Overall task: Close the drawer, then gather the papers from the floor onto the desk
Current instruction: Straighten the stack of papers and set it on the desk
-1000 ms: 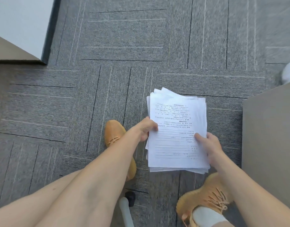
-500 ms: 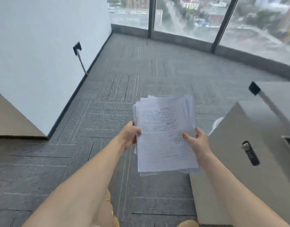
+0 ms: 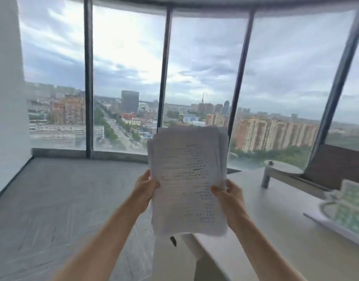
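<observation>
I hold a stack of printed white papers (image 3: pixel 187 179) upright in front of me at chest height. My left hand (image 3: pixel 145 186) grips the stack's left edge and my right hand (image 3: pixel 228 192) grips its right edge, thumbs on the front sheet. The pale desk (image 3: pixel 275 230) stretches out to the right, and the stack's lower right corner hangs over its near left edge. No drawer shows in this view.
On the desk stand a monitor on a round base (image 3: pixel 284 169) at the back right and a green-and-white patterned object (image 3: pixel 348 207) at the right edge. Grey carpet (image 3: pixel 63 199) spreads to the left. Floor-to-ceiling windows (image 3: pixel 126 78) fill the far side.
The view has swung up from the floor to the windows. The papers have risen with both hands from near my shoes to chest height beside the desk.
</observation>
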A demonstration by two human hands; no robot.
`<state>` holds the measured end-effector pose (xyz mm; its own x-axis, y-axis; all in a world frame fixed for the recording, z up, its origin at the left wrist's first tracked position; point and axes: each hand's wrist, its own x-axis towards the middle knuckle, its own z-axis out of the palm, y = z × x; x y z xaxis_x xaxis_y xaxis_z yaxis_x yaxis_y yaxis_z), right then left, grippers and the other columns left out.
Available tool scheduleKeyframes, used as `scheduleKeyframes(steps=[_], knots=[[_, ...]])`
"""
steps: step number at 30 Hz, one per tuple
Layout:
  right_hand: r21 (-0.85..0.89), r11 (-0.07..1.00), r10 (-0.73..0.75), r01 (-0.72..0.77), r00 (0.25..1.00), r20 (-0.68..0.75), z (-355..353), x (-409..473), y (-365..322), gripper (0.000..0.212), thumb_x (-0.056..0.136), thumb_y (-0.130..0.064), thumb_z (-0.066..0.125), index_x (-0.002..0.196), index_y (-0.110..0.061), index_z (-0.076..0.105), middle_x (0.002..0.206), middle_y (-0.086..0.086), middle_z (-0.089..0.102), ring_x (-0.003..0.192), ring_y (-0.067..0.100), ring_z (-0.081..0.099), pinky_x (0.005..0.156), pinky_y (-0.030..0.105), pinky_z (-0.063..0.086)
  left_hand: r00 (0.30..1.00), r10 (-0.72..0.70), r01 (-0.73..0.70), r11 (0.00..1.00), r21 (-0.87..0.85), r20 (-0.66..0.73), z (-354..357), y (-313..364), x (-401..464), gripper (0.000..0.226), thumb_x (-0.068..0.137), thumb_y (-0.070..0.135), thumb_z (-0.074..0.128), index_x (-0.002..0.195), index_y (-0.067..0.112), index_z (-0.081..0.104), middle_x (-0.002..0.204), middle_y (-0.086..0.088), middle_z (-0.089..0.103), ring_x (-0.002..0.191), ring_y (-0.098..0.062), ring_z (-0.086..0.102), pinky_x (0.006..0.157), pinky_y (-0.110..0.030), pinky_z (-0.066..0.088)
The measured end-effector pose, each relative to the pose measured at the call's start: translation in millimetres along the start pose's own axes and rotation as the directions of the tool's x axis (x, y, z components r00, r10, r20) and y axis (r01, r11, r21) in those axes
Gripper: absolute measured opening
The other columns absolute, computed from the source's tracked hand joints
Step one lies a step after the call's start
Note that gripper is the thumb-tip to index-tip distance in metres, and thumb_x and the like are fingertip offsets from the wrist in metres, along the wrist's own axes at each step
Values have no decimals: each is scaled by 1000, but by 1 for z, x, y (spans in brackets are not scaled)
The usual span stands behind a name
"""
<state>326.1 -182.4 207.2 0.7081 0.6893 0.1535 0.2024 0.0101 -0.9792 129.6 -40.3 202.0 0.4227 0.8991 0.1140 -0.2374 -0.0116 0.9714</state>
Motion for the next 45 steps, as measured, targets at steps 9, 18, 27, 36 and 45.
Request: scheduleKeyframes(steps=[9,18,27,36,45], knots=[[39,998,-36,57,915,-402,-212,-74,-34,42,83,9,60,112,-22,63,109,8,72,95,28,70,87,48,59,929,91,-89,996,-23,358,213,40,-59,52,62,-12,45,102,14,66,102,-18,73,89,-35,70,83,-61,55],[-56,998,-9,-37,755,-655,-325,-130,-26,37,79,12,49,99,-18,58,101,7,70,91,24,68,72,38,59,835,2,-6,1000,6,550,352,12,-113,38,69,-14,44,94,5,66,81,-8,68,76,-26,61,62,-28,47],[4,997,57,-81,667,-743,-368,-164,21,40,76,10,45,96,-22,59,102,7,70,96,26,68,87,52,59,751,-85,54,996,67,655,408,-44,-141,37,75,-17,41,85,10,64,83,-10,66,77,-26,59,64,-28,44],[-22,993,58,-114,652,-756,-389,-140,68,48,75,8,43,108,-24,58,107,3,70,102,25,66,92,56,55,763,-162,138,987,88,626,440,-94,-131,25,65,4,53,89,10,56,87,-13,56,82,-24,51,73,-36,37],[-11,1000,-23,23,640,-768,-408,-52,101,28,80,12,47,100,-8,50,98,4,63,98,30,64,89,50,53,799,-121,112,992,52,589,465,-120,-70,36,68,-1,45,99,-1,64,91,-10,66,85,-25,60,78,-37,48]])
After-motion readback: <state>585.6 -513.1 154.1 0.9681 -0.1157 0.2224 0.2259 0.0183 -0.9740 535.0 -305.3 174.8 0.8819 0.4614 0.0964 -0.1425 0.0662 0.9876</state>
